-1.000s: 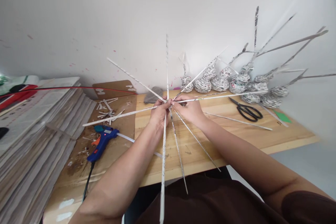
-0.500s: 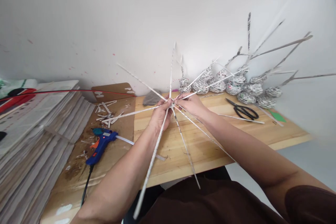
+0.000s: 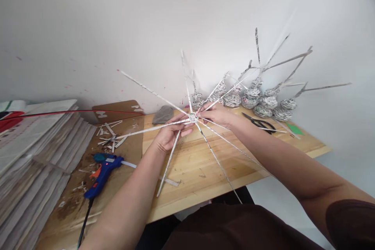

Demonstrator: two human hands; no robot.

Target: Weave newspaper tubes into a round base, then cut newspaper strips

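Spokes [image 3: 193,117] pinched w/ R hand [image 3: 217,114].

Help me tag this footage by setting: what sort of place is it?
Probably a small craft workspace, perhaps in a home or studio; which one I can't tell. A blue glue gun lies on stained cardboard, black scissors rest nearby, and woven paper shapes line the wall.

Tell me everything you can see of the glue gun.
The glue gun has a blue body with a pale label, a lit red light, a teal nozzle end and an orange trigger; it looks like plastic. It lies on stained brown cardboard, nozzle pointing left. A translucent stick runs from its rear behind the left forearm; a black cord leaves the handle. Neither hand touches it.
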